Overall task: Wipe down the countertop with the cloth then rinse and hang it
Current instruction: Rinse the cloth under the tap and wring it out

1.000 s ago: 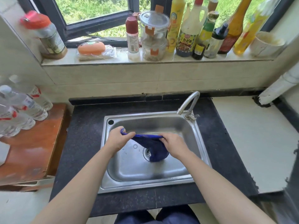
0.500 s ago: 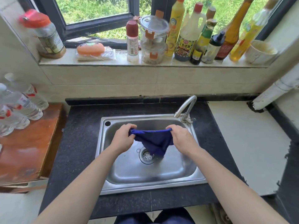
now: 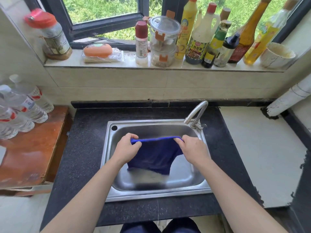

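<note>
**Cloth (image 3: 156,155) Raised and Spread Above the Sink (image 3: 151,195)**

Since the earlier frames, both hands have lifted from low in the basin and moved apart. The cloth, then bunched over the drain, now hangs open.

1. Grip: the left hand (image 3: 127,149) pinches the upper left corner and the right hand (image 3: 193,150) pinches the upper right corner, fingers curled over the hem.
2. Key relation: the cloth spans directly between the hands. Its taut top edge runs left to right, roughly parallel to the sink's rear wall. Neither hand is nearer.
3. Position: the body hangs below the hands, within the basin outline. Contact with the basin floor cannot be determined.
4. Appearance: dark blue with a brighter hem, and an uneven lower edge.
5. Surroundings: the faucet (image 3: 196,113) stands beyond the right hand, with no flow visible. Dark worktop (image 3: 84,148) frames the sink.

Hanging appears to be the remaining step, but no hook or rail is visible.
</note>
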The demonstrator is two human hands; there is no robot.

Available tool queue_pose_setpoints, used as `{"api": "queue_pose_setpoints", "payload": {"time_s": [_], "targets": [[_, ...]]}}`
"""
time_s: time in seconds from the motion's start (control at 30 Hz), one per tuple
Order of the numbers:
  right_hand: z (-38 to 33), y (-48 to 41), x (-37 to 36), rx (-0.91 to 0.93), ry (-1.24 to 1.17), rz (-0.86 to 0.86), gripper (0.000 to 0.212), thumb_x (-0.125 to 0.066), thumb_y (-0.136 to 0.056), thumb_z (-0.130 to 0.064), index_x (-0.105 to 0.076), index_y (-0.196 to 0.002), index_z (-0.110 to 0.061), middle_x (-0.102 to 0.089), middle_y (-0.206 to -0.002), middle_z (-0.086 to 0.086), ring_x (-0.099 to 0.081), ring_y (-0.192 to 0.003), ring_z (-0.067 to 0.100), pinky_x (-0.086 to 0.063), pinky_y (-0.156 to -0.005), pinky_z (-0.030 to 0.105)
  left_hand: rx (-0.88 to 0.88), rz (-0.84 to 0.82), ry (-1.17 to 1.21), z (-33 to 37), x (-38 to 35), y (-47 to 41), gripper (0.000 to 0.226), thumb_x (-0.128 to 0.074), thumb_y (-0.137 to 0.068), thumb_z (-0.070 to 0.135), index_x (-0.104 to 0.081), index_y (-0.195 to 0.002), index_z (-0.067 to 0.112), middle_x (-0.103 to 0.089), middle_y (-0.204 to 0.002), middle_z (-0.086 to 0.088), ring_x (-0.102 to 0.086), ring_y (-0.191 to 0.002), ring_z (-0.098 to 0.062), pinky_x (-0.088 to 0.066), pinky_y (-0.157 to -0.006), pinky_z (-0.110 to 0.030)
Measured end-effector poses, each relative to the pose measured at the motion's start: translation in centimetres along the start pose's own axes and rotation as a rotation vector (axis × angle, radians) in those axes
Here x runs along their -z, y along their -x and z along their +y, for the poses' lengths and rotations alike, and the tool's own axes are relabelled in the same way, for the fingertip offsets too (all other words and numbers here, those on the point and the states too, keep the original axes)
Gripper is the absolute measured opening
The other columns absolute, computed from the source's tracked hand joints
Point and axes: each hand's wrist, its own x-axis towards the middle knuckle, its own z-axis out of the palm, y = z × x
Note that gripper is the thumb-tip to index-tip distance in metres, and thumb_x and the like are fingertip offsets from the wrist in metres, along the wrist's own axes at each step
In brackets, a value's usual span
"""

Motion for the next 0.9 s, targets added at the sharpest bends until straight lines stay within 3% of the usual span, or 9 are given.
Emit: {"api": "queue_pose_setpoints", "payload": {"time_s": [0.1,0.2,0.27,0.3,0.37,0.5,0.63,0.83,0.9], "targets": [[-1.0,0.6,0.5,-0.021,-0.531,0.093,0.045,-0.043,-0.102,-0.050,-0.047,-0.073,-0.015,-0.061,-0.068,0.002,-0.064,-0.068,0.027,-0.052,-0.061,0.042,-0.063,0.064,0.140,0.5,0.5,-0.3,0.016,-0.063,-0.091,0.020,-0.065,-0.106,0.024,-0.065,-0.099,0.008,-0.062,-0.089,-0.012,-0.046,-0.075,-0.021],[-0.8,1.2,-0.3,-0.121,-0.833,0.083,0.025,-0.052,-0.101,-0.034,-0.057,-0.089,-0.014,-0.067,-0.074,0.005,-0.069,-0.063,0.019,-0.050,-0.048,0.026,-0.086,0.045,0.108,-0.8,0.8,-0.7,0.011,-0.067,-0.091,0.024,-0.073,-0.100,0.024,-0.071,-0.089,0.005,-0.066,-0.084,-0.016,-0.053,-0.079,-0.028],[0.3,1.2,-2.1,-0.202,-0.783,-0.055,0.010,-0.056,-0.099,-0.024,-0.060,-0.105,-0.017,-0.069,-0.080,0.006,-0.068,-0.056,0.014,-0.047,-0.049,0.021,-0.042,-0.071,-0.147,-2.5,0.3,-0.6,0.010,-0.067,-0.089,0.024,-0.077,-0.088,0.021,-0.072,-0.081,0.001,-0.066,-0.081,-0.020,-0.051,-0.074,-0.031],[0.8,1.2,-3.2,-0.240,-0.749,-0.120,0.014,-0.058,-0.098,-0.020,-0.062,-0.111,-0.016,-0.070,-0.083,0.005,-0.068,-0.053,0.012,-0.048,-0.050,0.019,-0.020,-0.119,-0.247,-3.4,-0.2,-0.4,0.014,-0.066,-0.088,0.023,-0.076,-0.079,0.021,-0.071,-0.075,0.001,-0.066,-0.078,-0.022,-0.049,-0.069,-0.030],[1.2,1.5,-4.8,-0.271,-0.725,-0.171,0.016,-0.057,-0.098,-0.012,-0.067,-0.110,-0.010,-0.069,-0.085,0.005,-0.065,-0.052,0.005,-0.048,-0.052,0.013,0.039,-0.155,-0.260,-4.4,-1.3,0.2,0.024,-0.063,-0.087,0.018,-0.071,-0.065,0.025,-0.068,-0.068,0.005,-0.064,-0.072,-0.020,-0.046,-0.063,-0.027],[0.8,2.6,-6.8,-0.255,-0.740,-0.273,0.017,-0.054,-0.098,-0.007,-0.069,-0.105,-0.012,-0.070,-0.089,0.005,-0.064,-0.054,0.000,-0.055,-0.064,0.020,0.141,-0.146,0.038,-4.3,-3.2,0.4,0.016,-0.059,-0.090,0.014,-0.069,-0.078,0.017,-0.071,-0.075,0.003,-0.059,-0.071,-0.017,-0.048,-0.068,-0.031],[0.7,3.4,-7.2,-0.249,-0.711,-0.271,0.017,-0.054,-0.097,-0.010,-0.068,-0.100,-0.021,-0.071,-0.087,0.000,-0.068,-0.064,0.010,-0.055,-0.076,0.029,0.104,-0.140,-0.083,-5.1,-4.1,0.2,0.006,-0.063,-0.089,0.019,-0.068,-0.092,0.017,-0.072,-0.088,0.001,-0.065,-0.085,-0.020,-0.051,-0.078,-0.031],[1.1,3.2,-4.9,-0.179,-0.830,-0.218,0.015,-0.058,-0.098,-0.013,-0.068,-0.106,-0.021,-0.070,-0.088,-0.002,-0.065,-0.081,0.013,-0.049,-0.075,0.023,0.085,-0.424,-0.257,-7.1,-8.1,0.5,0.049,-0.080,-0.078,0.031,-0.059,-0.121,0.022,-0.057,-0.116,0.000,-0.056,-0.101,-0.017,-0.044,-0.085,-0.026],[1.0,3.5,-3.6,-0.138,-0.887,-0.233,0.015,-0.057,-0.099,-0.013,-0.068,-0.106,-0.020,-0.070,-0.090,0.002,-0.062,-0.079,0.013,-0.049,-0.068,0.018,0.005,-0.414,-0.249,-6.9,-10.2,0.9,0.060,-0.081,-0.075,0.032,-0.057,-0.129,0.019,-0.057,-0.123,-0.003,-0.055,-0.111,-0.020,-0.042,-0.091,-0.026]]}}
